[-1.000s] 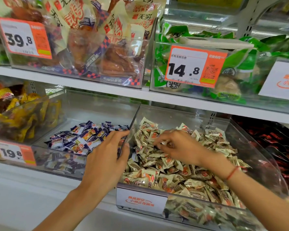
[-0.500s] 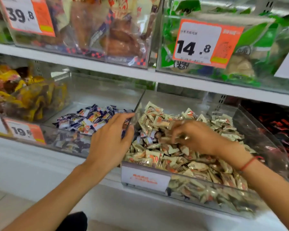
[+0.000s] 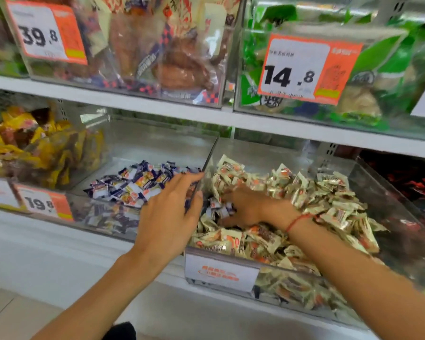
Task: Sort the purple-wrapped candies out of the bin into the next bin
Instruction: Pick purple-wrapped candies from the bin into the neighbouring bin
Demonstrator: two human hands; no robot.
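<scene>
Several purple-wrapped candies (image 3: pixel 217 207) lie among the beige candies (image 3: pixel 317 204) at the left wall of the right clear bin (image 3: pixel 388 192). My right hand (image 3: pixel 249 207) is dug into that corner, fingers and thumb curled round those purple candies. A pile of purple-wrapped candies (image 3: pixel 138 184) fills the left clear bin (image 3: pixel 147 143). With its fingers straight, my left hand (image 3: pixel 169 217) rests on the clear divider wall (image 3: pixel 210 158) between the two bins, holding nothing.
A bin of yellow packs (image 3: pixel 35 148) stands at far left behind a 19.8 price tag (image 3: pixel 43 204). Dark red packs (image 3: pixel 407 182) lie to the right. The white upper shelf (image 3: pixel 157 110) overhangs, carrying bins tagged 39.8 (image 3: pixel 44 35) and 14.8 (image 3: pixel 297 72).
My right hand has moved from the middle of the beige pile down and left to the purple candies by the divider. The left hand has stayed on the divider.
</scene>
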